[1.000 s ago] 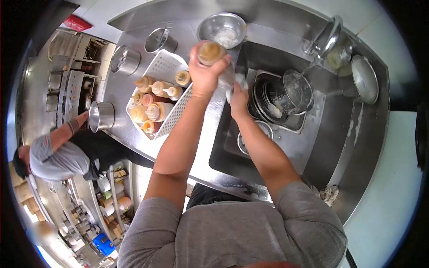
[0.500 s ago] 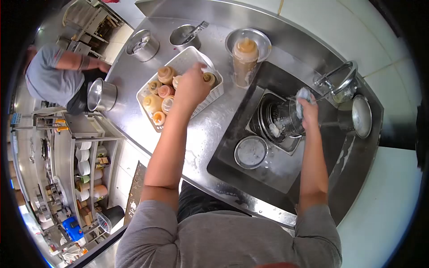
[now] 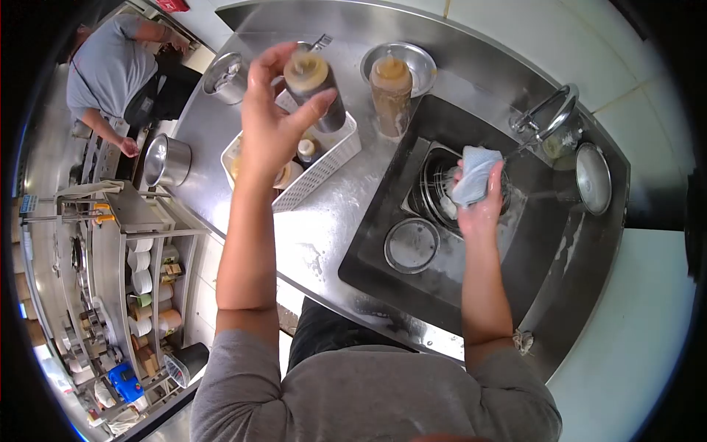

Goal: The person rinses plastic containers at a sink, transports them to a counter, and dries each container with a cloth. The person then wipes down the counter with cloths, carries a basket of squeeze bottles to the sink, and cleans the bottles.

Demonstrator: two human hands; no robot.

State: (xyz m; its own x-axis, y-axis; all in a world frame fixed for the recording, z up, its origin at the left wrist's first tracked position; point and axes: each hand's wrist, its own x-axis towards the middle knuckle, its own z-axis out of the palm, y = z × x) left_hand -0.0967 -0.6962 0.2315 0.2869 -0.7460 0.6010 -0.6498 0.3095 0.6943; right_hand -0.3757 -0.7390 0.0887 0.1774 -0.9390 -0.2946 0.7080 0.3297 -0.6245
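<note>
My left hand (image 3: 271, 132) grips a dark-bodied squeeze bottle (image 3: 324, 99) with a yellowish cap, held up above the white perforated basket (image 3: 328, 162). Other sauce bottles stand in that basket, partly hidden by my hand and forearm; one small bottle (image 3: 308, 150) shows near the basket's right side. Over the sink (image 3: 383, 199), my right hand (image 3: 480, 210) has its fingers round a wet, pale blue cloth (image 3: 475, 173). Beneath the cloth sit dark round pans (image 3: 434, 191), mostly covered by it. A large squeeze bottle with brown sauce (image 3: 391, 96) stands on the counter beside the sink.
A steel bowl (image 3: 421, 70) lies behind the large bottle. Steel pots (image 3: 224, 77) (image 3: 168, 160) stand along the left counter. The faucet (image 3: 545, 121) arches over the sink's back corner. A round lid (image 3: 412, 245) lies in the sink. Another person (image 3: 110, 70) works at far left.
My left hand has lifted the dark squeeze bottle up from the basket. My right hand has moved left with the cloth, which now faces up. The other person has shifted.
</note>
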